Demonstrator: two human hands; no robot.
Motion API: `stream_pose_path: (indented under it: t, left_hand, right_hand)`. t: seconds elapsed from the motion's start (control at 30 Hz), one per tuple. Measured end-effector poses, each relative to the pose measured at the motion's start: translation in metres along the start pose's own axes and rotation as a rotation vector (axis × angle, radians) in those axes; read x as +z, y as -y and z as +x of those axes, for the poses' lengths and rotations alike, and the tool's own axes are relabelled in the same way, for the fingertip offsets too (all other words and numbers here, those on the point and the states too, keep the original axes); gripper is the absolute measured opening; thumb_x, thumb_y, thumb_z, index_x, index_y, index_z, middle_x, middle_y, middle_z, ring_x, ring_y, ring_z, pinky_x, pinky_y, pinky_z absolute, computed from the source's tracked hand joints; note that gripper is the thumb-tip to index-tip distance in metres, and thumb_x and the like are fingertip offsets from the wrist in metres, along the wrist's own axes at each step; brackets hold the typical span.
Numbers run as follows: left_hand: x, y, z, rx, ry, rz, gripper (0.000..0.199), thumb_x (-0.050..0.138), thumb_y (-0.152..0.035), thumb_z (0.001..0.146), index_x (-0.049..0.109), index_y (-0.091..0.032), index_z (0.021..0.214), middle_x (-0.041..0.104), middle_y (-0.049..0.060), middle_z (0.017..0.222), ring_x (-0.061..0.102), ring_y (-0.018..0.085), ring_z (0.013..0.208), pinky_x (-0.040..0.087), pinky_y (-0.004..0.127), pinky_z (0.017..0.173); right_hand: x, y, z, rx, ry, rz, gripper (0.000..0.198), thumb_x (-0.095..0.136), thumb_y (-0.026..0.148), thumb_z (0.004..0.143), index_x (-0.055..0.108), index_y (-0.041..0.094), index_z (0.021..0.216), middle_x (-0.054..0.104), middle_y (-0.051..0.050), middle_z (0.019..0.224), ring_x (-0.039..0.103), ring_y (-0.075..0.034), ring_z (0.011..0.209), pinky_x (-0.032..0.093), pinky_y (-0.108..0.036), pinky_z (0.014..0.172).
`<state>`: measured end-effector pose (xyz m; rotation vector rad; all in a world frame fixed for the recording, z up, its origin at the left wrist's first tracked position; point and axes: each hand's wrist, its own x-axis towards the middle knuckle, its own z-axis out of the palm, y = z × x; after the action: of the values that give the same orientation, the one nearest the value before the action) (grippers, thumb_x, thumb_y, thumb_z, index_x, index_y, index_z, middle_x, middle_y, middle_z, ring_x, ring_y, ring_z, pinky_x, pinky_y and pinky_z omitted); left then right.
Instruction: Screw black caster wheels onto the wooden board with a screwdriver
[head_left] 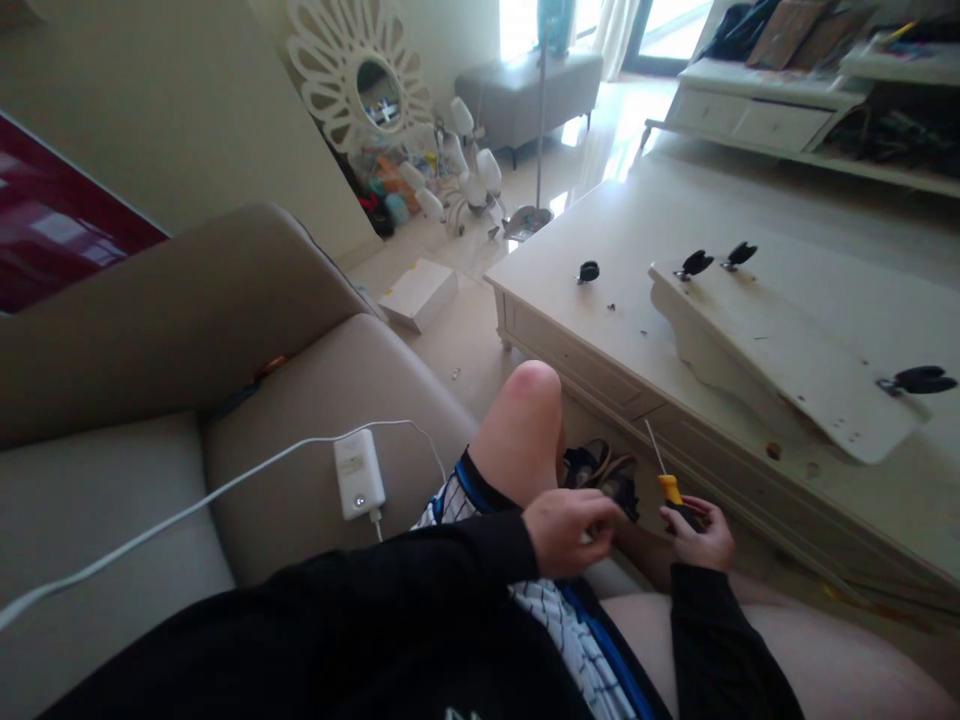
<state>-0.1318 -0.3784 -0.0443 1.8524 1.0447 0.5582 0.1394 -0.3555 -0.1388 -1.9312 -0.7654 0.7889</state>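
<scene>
My right hand [701,535] is closed round the dark end of a screwdriver [670,490] with a yellow and black handle, its thin shaft pointing up and away from me. Over my lap, my left hand [570,532] is closed with curled fingers; whatever they may hold is too small to make out. On the white table [600,225] in front lies a white board [772,345] with black casters [696,264] standing up from its corners. Another black caster [589,271] rests on the tabletop left of the board, with small dark bits near it.
A white power bank [360,475] with a cable lies on the sofa [285,400] to my left. On the floor stand a white box [420,293], a chandelier [469,180] and a long-handled dustpan [529,222]. Farther back are a grey bench [525,100] and a white cabinet [750,115].
</scene>
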Motion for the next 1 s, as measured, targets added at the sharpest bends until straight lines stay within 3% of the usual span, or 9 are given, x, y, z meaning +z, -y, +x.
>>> stream_pose_path:
  t: [0.1,0.17,0.23,0.3,0.47,0.57,0.67,0.83,1.0]
  left_hand:
    - [-0.074,0.018,-0.124,-0.023,0.008,0.273,0.036,0.044,-0.031,0.102,0.079,-0.025,0.111,0.076,0.011,0.099,0.069,0.027,0.093,0.053,0.043,0.095]
    - [-0.127,0.042,-0.195,-0.215,-0.046,0.404,0.039,0.040,-0.024,0.100,0.078,-0.025,0.109,0.078,0.011,0.103,0.069,0.028,0.100,0.052,0.044,0.101]
    - [-0.172,0.069,-0.243,-0.427,-0.111,0.557,0.041,0.046,-0.017,0.092,0.076,-0.022,0.118,0.077,0.013,0.125,0.067,0.028,0.120,0.047,0.045,0.113]
    - [-0.202,0.092,-0.267,-0.533,-0.056,0.672,0.060,0.052,-0.011,0.078,0.072,-0.021,0.134,0.067,0.013,0.150,0.055,0.031,0.145,0.037,0.051,0.124]
    - [-0.229,0.123,-0.262,-0.517,0.139,0.742,0.075,0.059,-0.009,0.066,0.070,-0.020,0.140,0.062,0.011,0.158,0.043,0.030,0.156,0.019,0.056,0.132]
    - [-0.238,0.127,-0.249,-0.569,0.146,0.760,0.070,0.072,-0.017,0.063,0.071,-0.020,0.133,0.068,0.011,0.146,0.055,0.033,0.141,0.027,0.052,0.129]
    - [-0.245,0.127,-0.241,-0.732,0.051,0.843,0.063,0.082,-0.035,0.068,0.070,-0.018,0.127,0.071,0.013,0.132,0.065,0.033,0.124,0.042,0.045,0.117]
    - [-0.241,0.133,-0.234,-1.060,-0.059,0.909,0.068,0.069,-0.068,0.085,0.064,-0.020,0.133,0.072,0.016,0.131,0.071,0.035,0.117,0.052,0.042,0.101]
    - [-0.237,0.140,-0.231,-1.212,-0.071,0.892,0.084,0.057,-0.088,0.080,0.061,-0.021,0.130,0.073,0.018,0.137,0.073,0.041,0.121,0.056,0.047,0.096]
  right_hand:
    - [-0.001,0.007,-0.002,0.031,-0.018,0.037,0.059,0.088,0.049,0.047,0.069,0.019,0.094,0.070,-0.004,0.088,0.064,-0.019,0.070,0.054,-0.033,0.058]
    - [0.001,0.014,-0.001,0.047,-0.020,0.061,0.061,0.089,0.049,0.044,0.068,0.019,0.093,0.069,-0.004,0.088,0.064,-0.019,0.070,0.055,-0.033,0.056]
    - [0.005,0.021,0.000,0.059,-0.015,0.078,0.063,0.090,0.048,0.042,0.068,0.019,0.093,0.069,-0.003,0.087,0.064,-0.018,0.068,0.055,-0.033,0.056]
    - [0.010,0.026,0.000,0.068,-0.006,0.087,0.064,0.090,0.047,0.040,0.068,0.019,0.093,0.070,-0.003,0.086,0.063,-0.017,0.066,0.055,-0.033,0.056]
    - [0.015,0.028,0.000,0.091,0.018,0.094,0.064,0.090,0.046,0.038,0.068,0.019,0.091,0.070,-0.003,0.085,0.065,-0.019,0.071,0.055,-0.034,0.060]
    - [0.012,0.024,-0.001,0.113,0.015,0.103,0.064,0.090,0.046,0.038,0.068,0.019,0.092,0.070,-0.003,0.086,0.065,-0.019,0.071,0.055,-0.034,0.061]
    - [0.007,0.019,0.000,0.146,0.001,0.121,0.064,0.091,0.044,0.037,0.068,0.020,0.092,0.070,-0.003,0.086,0.064,-0.019,0.070,0.054,-0.034,0.059]
    - [0.002,0.012,0.003,0.175,-0.004,0.123,0.069,0.093,0.043,0.034,0.069,0.019,0.094,0.071,-0.003,0.087,0.065,-0.020,0.071,0.055,-0.034,0.059]
    - [0.003,0.009,0.004,0.172,0.007,0.125,0.071,0.094,0.042,0.034,0.067,0.019,0.095,0.071,-0.003,0.088,0.066,-0.019,0.072,0.057,-0.033,0.058]
